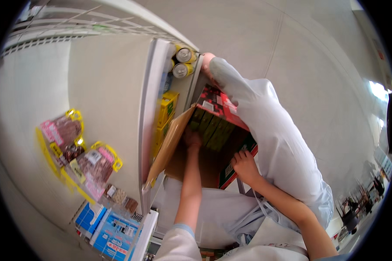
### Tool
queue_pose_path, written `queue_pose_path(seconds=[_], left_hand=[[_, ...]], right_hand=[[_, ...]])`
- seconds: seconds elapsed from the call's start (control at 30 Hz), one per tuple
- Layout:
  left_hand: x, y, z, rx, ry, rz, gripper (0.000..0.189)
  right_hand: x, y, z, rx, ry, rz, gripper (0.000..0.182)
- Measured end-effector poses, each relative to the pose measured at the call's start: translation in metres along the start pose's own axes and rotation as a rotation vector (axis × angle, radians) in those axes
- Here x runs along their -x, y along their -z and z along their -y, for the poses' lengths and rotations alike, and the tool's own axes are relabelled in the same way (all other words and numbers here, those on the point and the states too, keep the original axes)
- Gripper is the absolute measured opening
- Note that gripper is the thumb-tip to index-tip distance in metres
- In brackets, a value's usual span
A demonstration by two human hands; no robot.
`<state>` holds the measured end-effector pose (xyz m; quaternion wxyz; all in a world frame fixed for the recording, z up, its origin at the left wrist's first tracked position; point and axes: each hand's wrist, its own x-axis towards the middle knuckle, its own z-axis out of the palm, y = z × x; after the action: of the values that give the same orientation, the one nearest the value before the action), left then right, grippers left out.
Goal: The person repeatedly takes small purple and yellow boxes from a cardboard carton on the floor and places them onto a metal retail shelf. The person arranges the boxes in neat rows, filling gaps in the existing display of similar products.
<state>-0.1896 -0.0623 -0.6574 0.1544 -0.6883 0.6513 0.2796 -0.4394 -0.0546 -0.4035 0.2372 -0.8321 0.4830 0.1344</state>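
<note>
A cardboard box [236, 174] with red, black and green printed sides lies between my legs, its mouth facing me. Inside, towards the far end, stands a row of several green packs [212, 130]. My left hand [193, 138] reaches deep into the box, beside the nearest packs at the left; its fingers are dim, and whether they grip a pack cannot be told. With curled fingers, my right hand [245, 165] holds the box's right edge. A brown flap [168, 143] is folded out on the left, leaning towards the shelving.
White shelving [147, 130] rises close on my left. It holds drink cans [184, 62], yellow cartons [165, 111], bagged snack packs [96, 163] and blue cartons [117, 235]. My bent leg [281, 130] borders the box on the right. Grey floor [313, 81] spreads beyond.
</note>
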Motion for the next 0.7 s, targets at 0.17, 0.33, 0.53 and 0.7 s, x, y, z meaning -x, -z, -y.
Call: queue_pose_path(seconds=[0.17,0.33,0.53,0.7], left_hand=[[0.064,0.108,-0.041,0.036,-0.063,-0.039,0.035],[0.126,0.201,-0.069,0.226,-0.337,-0.088,0.041],[0.185,0.264,-0.098,0.696,-0.541,0.024,0.046],[0.22,0.295,-0.119,0.694,-0.421,0.005,0.046]], right_hand=[[-0.005,0.03,-0.002,-0.408,0.142,0.319,0.068],[-0.018,0.033,0.009,-0.805,0.063,-0.042,0.104],[-0.014,0.042,0.015,-0.748,0.051,-0.307,0.086],[-0.003,0.055,0.024,-0.945,0.053,-0.436,0.059]])
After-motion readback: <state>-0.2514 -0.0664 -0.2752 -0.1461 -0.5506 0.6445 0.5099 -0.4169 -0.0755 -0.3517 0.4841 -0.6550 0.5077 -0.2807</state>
